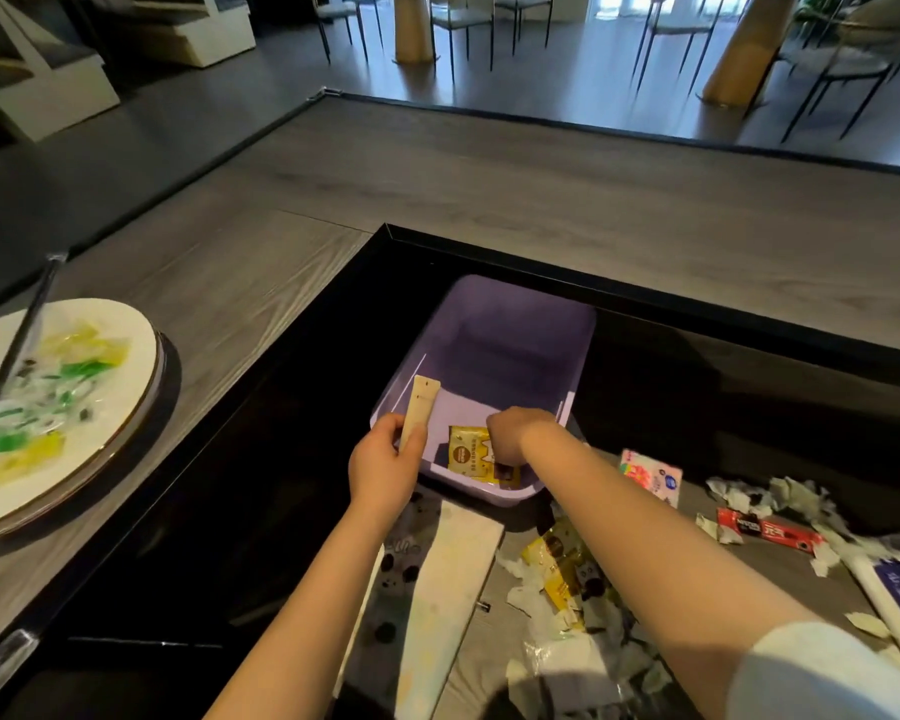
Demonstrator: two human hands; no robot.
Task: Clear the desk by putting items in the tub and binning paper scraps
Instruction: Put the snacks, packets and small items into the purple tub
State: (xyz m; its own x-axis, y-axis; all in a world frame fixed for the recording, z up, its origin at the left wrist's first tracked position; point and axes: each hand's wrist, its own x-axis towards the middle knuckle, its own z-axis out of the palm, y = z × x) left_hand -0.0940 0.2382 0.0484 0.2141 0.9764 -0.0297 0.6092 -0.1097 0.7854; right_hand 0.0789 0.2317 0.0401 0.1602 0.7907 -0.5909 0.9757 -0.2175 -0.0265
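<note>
Head camera: a purple tub (494, 356) sits on the black glossy inset (261, 459) of a grey wood-grain desk (541, 210). The left hand (385, 467) grips a slim beige packet (420, 410) upright at the tub's near-left rim. The right hand (515, 433), fingers curled, pinches a yellow sachet (471, 454) low inside the tub. The tub's far half is bare. Paper scraps (749, 496), a red sachet (770, 532) and a pink-and-white packet (650, 478) lie near the tub's right. A plate (146, 366) of green and yellow wrappers (58, 387) stands well to the left. Chairs (832, 65) fill the room beyond.
</note>
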